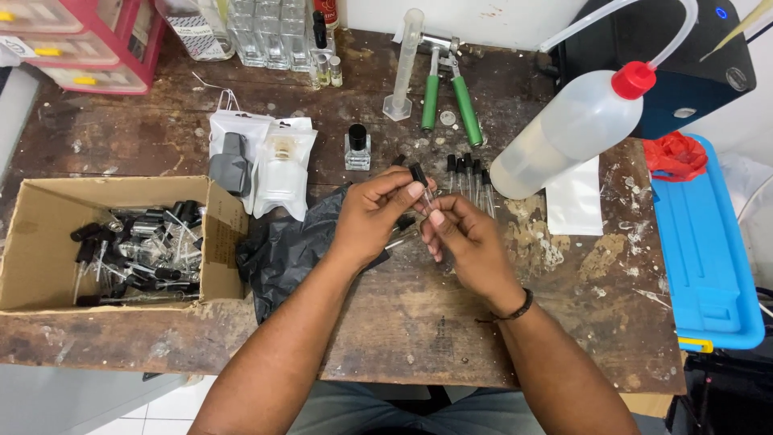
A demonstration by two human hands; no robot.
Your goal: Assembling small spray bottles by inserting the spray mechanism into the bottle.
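Observation:
My left hand point(373, 214) pinches a small clear glass vial with a black cap point(419, 177) between thumb and forefinger, above the middle of the worn wooden table point(419, 322). My right hand point(465, 238) meets it from the right, its fingertips closed on the lower end of the same vial. Under both hands lies a crumpled black plastic bag point(282, 254). Just behind the hands, several more black-capped vials point(469, 173) lie in a row on the table.
A cardboard box point(40, 242) with several black-capped spray pumps sits at left. Two white pouches point(266, 161), a small square bottle point(357, 148), a measuring cylinder point(405, 64), green-handled pliers point(451, 89), a large wash bottle point(576, 129) and a blue tray point(704, 250) surround the hands.

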